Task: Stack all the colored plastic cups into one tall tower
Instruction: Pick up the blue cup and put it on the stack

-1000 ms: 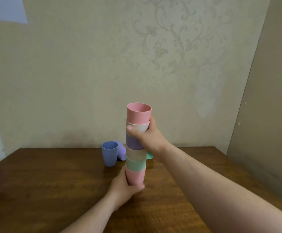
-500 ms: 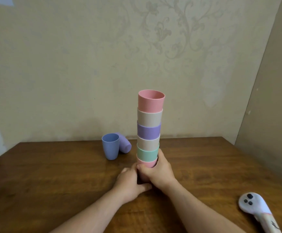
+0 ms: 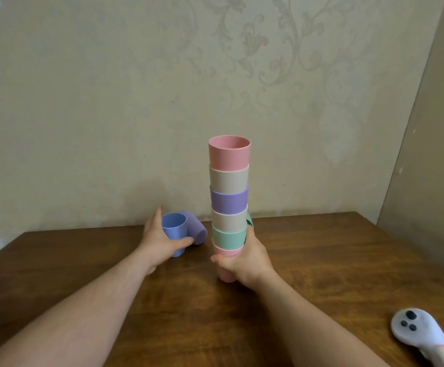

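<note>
We see the tower (image 3: 229, 205) standing upright on the wooden table (image 3: 321, 260), right in the middle of our view, six cups nested one inside the next: pink on top, then beige, purple, beige again, green, and pink at the base. The right hand (image 3: 244, 258) is wrapped round the bottom of it, thumb across the front of the lowest pink cup, fingers curled behind the green one, a firm closed grip low on the tower. Behind those fingers we catch a sliver of another green cup (image 3: 250, 222), mostly hidden by the tower, and we cannot tell how it lies.

Over to the left, and the left hand (image 3: 160, 238) is on the blue cup (image 3: 174, 229). The hand is wide open, palm against the cup's left side, fingers stretched up past the rim, thumb reaching across the lower front. It cups the blue one rather than squeezing it, and whether the cup is off the table we cannot tell; its base looks to be down on the wood. The blue cup stands upright, mouth up. Just behind it, touching it, a purple cup (image 3: 195, 229) lies on its side near the wall (image 3: 109, 102).

Down at the right corner of the table, well apart from everything, lies a white controller (image 3: 417, 331) with dark buttons.
</note>
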Motion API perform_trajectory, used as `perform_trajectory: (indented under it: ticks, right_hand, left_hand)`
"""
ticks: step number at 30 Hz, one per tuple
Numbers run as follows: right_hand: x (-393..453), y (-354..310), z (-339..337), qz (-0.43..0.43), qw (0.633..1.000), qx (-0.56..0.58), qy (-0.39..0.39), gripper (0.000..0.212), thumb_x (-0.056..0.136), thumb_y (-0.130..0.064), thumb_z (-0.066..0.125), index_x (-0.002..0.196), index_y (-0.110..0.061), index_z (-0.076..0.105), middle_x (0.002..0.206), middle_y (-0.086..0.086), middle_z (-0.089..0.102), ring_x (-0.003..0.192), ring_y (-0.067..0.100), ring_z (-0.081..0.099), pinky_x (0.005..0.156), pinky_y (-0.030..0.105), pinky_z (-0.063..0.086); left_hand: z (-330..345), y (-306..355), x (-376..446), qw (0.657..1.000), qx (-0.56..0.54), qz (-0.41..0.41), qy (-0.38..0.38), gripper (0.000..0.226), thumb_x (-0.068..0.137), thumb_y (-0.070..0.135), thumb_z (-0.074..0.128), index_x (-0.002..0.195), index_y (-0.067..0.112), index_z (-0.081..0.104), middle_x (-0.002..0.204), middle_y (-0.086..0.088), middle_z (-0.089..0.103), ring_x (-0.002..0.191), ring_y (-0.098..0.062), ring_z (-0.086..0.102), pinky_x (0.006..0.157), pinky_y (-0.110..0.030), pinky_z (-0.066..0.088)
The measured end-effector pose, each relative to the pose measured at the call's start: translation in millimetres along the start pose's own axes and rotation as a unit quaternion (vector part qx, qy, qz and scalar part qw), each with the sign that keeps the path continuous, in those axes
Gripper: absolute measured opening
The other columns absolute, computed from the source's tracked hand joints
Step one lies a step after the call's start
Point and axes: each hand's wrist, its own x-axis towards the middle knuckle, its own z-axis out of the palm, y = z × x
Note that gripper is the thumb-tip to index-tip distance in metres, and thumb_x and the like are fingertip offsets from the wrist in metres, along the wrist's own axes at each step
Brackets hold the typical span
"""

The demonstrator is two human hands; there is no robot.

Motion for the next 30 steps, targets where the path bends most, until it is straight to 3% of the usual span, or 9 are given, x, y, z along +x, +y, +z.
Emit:
perform_trajectory:
  ticks: [3,7,15,18,20,22,24,27,30]
  right_hand:
    - [1.2,1.2,2.6,-0.004,1.000,-0.003,0.009,0.081,0.058,-0.054,0.097,0.126,-0.051,0.052,0.125,-0.017,0.071,0.116,0.010,0.069,0.106,0.042,0.059]
    - [2.6,4.0,3.4,-0.011,1.000,0.014,0.007,0.081,0.058,-0.053,0.098,0.126,-0.050,0.054,0.124,-0.018,0.071,0.116,0.010,0.070,0.107,0.042,0.058]
    - [-2.2,0.8,2.0,-0.012,0.995,0.097,-0.024,0.083,0.067,-0.026,0.106,0.127,-0.043,0.052,0.129,-0.011,0.071,0.120,0.013,0.071,0.104,0.041,0.059]
    - [-4.7,-14.8,-4.3,-0.044,0.989,0.140,-0.019,0.107,0.061,-0.031,0.104,0.148,-0.038,0.043,0.134,-0.007,0.073,0.120,0.011,0.075,0.104,0.042,0.061]
    - [-5.8,-35.7,-13.9,-0.041,0.982,0.185,-0.012,0.134,0.061,-0.033,0.103,0.168,-0.033,0.023,0.140,-0.006,0.070,0.117,0.010,0.076,0.101,0.041,0.062]
    - [-7.3,-59.6,-26.6,-0.040,0.980,0.196,-0.003,0.140,0.073,-0.025,0.103,0.174,-0.036,0.006,0.145,-0.010,0.059,0.114,0.005,0.072,0.097,0.036,0.058]
    - [-4.6,-76.1,-33.0,-0.045,0.981,0.190,0.011,0.124,0.078,-0.021,0.100,0.171,-0.037,0.020,0.143,-0.013,0.060,0.113,0.007,0.073,0.102,0.041,0.058]
    - [-3.2,-86.1,-32.6,-0.044,0.990,0.128,0.047,0.071,0.067,-0.033,0.097,0.129,-0.036,0.064,0.118,-0.008,0.079,0.105,0.019,0.079,0.100,0.054,0.064]
    - [-4.8,-86.3,-31.5,-0.036,0.992,0.103,0.064,0.063,0.066,-0.040,0.090,0.122,-0.037,0.063,0.111,-0.009,0.078,0.102,0.019,0.077,0.096,0.053,0.066]
  left_hand:
    - [16.4,-7.9,3.0,0.996,-0.080,-0.016,0.030,0.127,0.075,0.027,0.098,0.171,0.035,0.015,0.161,-0.003,0.050,0.139,-0.029,0.056,0.110,-0.043,0.051]
    - [25.0,-10.5,-1.4,0.992,-0.070,-0.018,0.105,0.106,0.080,0.024,0.094,0.165,0.028,0.032,0.153,-0.007,0.058,0.132,-0.035,0.060,0.102,-0.042,0.051]
    - [8.4,-26.7,-54.1,0.995,-0.092,0.029,0.016,0.086,0.074,0.017,0.098,0.142,0.031,0.048,0.124,0.004,0.067,0.107,-0.018,0.067,0.083,-0.030,0.051]
    - [3.8,-31.2,-73.8,0.994,-0.105,0.037,0.000,0.085,0.074,0.017,0.098,0.140,0.036,0.048,0.124,0.012,0.067,0.105,-0.007,0.066,0.080,-0.025,0.052]
    - [2.7,-33.4,-82.9,0.992,-0.122,0.035,-0.006,0.086,0.074,0.017,0.098,0.141,0.036,0.048,0.126,0.013,0.067,0.109,-0.008,0.066,0.084,-0.028,0.053]
    - [2.8,-32.7,-91.2,0.990,-0.137,0.034,-0.010,0.083,0.075,0.015,0.098,0.139,0.037,0.049,0.126,0.014,0.067,0.110,-0.007,0.066,0.086,-0.028,0.052]
    - [3.4,-31.8,-97.0,0.988,-0.150,0.030,-0.014,0.082,0.075,0.013,0.098,0.138,0.036,0.051,0.126,0.014,0.068,0.110,-0.007,0.066,0.086,-0.028,0.052]
    - [1.9,-30.5,-104.6,0.986,-0.161,0.021,-0.032,0.080,0.075,0.014,0.098,0.137,0.035,0.053,0.127,0.012,0.069,0.112,-0.009,0.067,0.087,-0.028,0.053]
    - [-3.6,-26.0,-112.1,0.981,-0.190,-0.008,-0.048,0.064,0.076,0.013,0.097,0.123,0.036,0.061,0.122,0.009,0.073,0.111,-0.013,0.070,0.083,-0.029,0.055]
